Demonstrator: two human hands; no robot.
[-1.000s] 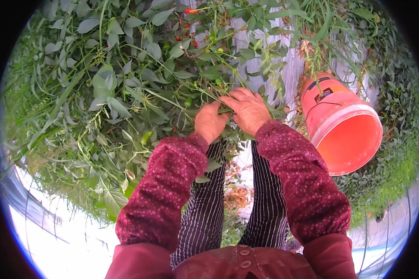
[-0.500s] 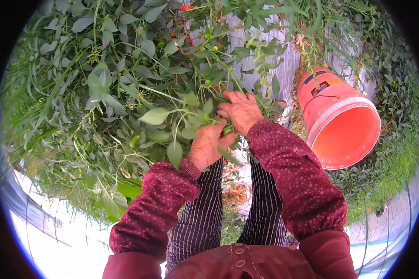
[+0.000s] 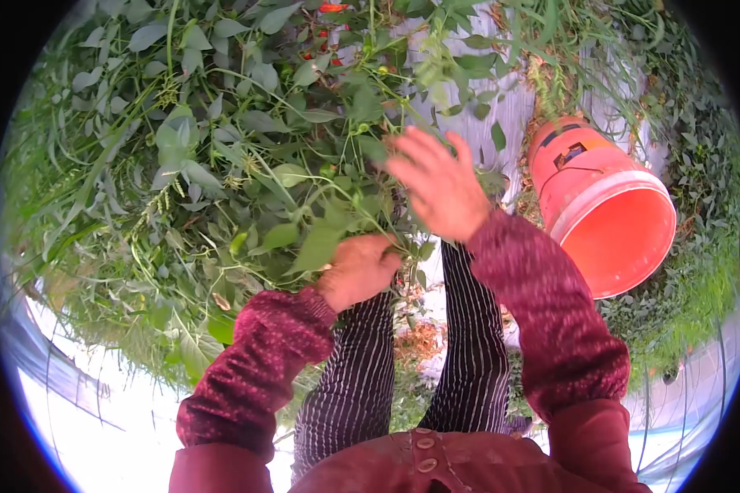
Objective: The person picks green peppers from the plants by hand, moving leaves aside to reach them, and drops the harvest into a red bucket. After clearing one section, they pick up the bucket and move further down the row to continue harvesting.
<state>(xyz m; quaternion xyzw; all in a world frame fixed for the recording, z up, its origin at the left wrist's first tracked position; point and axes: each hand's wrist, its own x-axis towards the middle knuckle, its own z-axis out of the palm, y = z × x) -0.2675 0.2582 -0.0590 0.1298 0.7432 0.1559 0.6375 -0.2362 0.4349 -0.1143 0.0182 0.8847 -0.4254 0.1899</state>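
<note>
My left hand (image 3: pixel 360 268) is low among the leafy stems, its fingers curled together beside a green stem; whatever they hold is hidden. Higher and to the right, my right hand (image 3: pixel 441 184) is blurred, with fingers spread and nothing visible in it. Broad green leaves (image 3: pixel 316 245) hang just above my left hand. Small red peppers (image 3: pixel 332 8) show among the foliage at the top.
An orange-red bucket (image 3: pixel 612 226) lies tilted on its side at the right, its mouth toward me. Pale ground sheeting (image 3: pixel 501 115) runs between the plants. Dense foliage (image 3: pixel 197 107) fills the left, and my striped trouser legs (image 3: pixel 473 345) are below.
My right hand has lifted away from my left hand and opened, moving right. My left hand has shifted slightly down and left, and the stems between them have moved.
</note>
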